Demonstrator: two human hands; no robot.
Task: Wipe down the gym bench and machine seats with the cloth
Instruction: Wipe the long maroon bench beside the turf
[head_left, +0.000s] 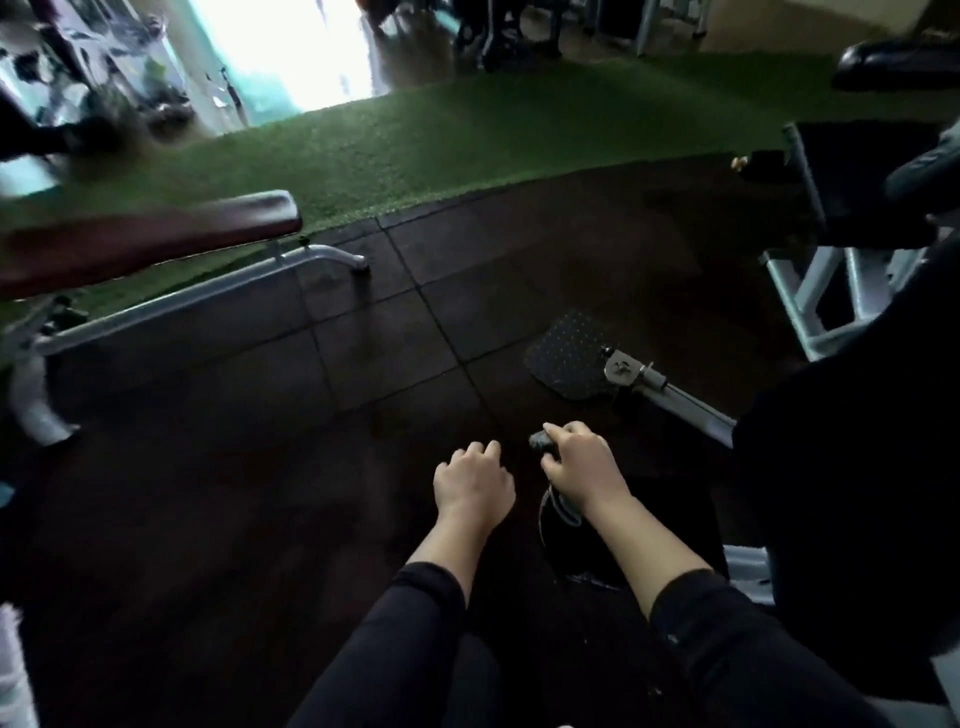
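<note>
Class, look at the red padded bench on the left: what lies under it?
Under the red bench pad a grey metal frame rests on dark rubber floor tiles and green turf. The pad's underside is hidden.

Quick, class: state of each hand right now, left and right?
Left hand: fingers curled, holding nothing visible.
Right hand: gripping a small dark bunched thing, probably the cloth; too dim to be sure.
</note>
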